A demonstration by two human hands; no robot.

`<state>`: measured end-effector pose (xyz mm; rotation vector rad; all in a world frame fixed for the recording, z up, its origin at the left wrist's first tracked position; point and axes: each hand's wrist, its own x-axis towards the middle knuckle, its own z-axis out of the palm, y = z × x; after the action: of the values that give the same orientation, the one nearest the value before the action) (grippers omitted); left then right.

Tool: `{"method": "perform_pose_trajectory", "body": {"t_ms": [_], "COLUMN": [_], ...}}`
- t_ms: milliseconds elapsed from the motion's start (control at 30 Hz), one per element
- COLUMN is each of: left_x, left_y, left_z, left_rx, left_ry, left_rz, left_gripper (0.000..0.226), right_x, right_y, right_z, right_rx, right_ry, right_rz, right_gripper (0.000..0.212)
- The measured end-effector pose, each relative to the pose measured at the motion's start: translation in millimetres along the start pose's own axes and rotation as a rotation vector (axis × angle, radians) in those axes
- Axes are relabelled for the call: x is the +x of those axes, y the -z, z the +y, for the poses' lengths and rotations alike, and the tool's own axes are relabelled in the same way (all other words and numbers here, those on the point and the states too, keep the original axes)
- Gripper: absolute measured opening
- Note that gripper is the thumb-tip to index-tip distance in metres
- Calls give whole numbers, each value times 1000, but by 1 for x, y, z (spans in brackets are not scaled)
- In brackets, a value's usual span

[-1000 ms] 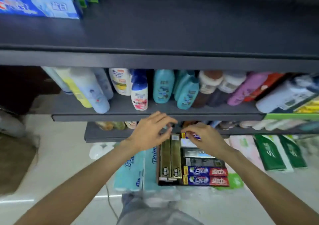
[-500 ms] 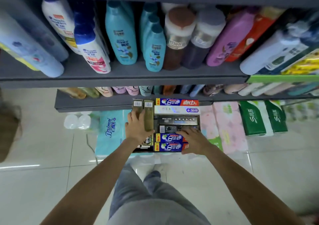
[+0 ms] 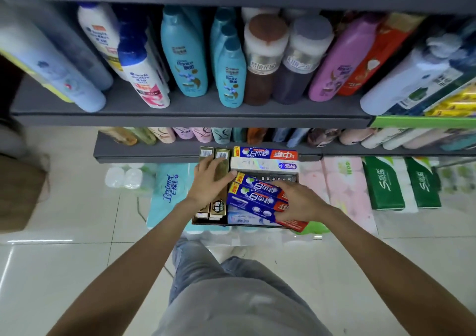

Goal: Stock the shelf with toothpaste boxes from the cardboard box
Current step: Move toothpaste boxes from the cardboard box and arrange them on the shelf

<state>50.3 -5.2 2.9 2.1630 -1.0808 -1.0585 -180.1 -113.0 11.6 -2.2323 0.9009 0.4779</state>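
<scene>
Where the grey shelving unit [image 3: 190, 115] fills the upper half of the head view, its top visible tier carries shampoo bottles: white-and-blue ones [image 3: 139, 75] at left, teal ones [image 3: 184, 60] in the middle, two brown-capped jars [image 3: 262, 62], then a purple bottle [image 3: 337, 65] leaning right. A lower shelf [image 3: 144, 152] holds a row of smaller pastel bottles [image 3: 185, 134], labels too blurred to read. Pale floor tiles [image 3: 64, 232] spread below. Packs of tissue stand on the floor under the shelves: a light blue pack [image 3: 168, 194] at left, pink packs [image 3: 342, 188] and green packs [image 3: 383, 183] at right.

The cardboard box [image 3: 206, 222] sits on top of the light blue and pink packs, just in front of the lower shelf edge, and is full of toothpaste boxes. Two gold toothpaste boxes [image 3: 217, 207] lie lengthwise along its left side. A blue-and-red toothpaste box [image 3: 265, 153] lies crosswise at the far end, a white one [image 3: 262, 165] just beside it.

The left hand [image 3: 208, 183] lies flat over the gold boxes, fingers spread and fairly straight, fingertips touching the gold box tops and the edge of the white one; no grip shows. The right hand [image 3: 296, 201] has fingers curled over the red ends of two blue toothpaste boxes [image 3: 255, 194], which are tilted, their near ends raised above the box's contents. Grey trousers [image 3: 231, 297] of the person show at bottom centre.
</scene>
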Motion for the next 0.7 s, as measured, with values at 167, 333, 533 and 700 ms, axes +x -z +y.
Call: {"method": "perform_pose_trajectory", "body": {"t_ms": [167, 333, 533, 700], "left_x": [-43, -88, -110, -105], "left_y": [52, 82, 117, 171], "left_z": [66, 129, 160, 167], "left_rx": [-612, -732, -830, -831], "left_ry": [-99, -327, -326, -321], "left_rz": [-114, -41, 312, 422], "left_gripper": [68, 57, 69, 56], "right_x": [-39, -64, -70, -65], "right_y": [69, 123, 153, 191], "right_z": [-40, -109, -180, -214], "right_rx": [522, 638, 363, 524], "right_ry": [72, 260, 406, 531], "right_rz": [252, 446, 623, 450], "right_gripper": [71, 75, 84, 50]}}
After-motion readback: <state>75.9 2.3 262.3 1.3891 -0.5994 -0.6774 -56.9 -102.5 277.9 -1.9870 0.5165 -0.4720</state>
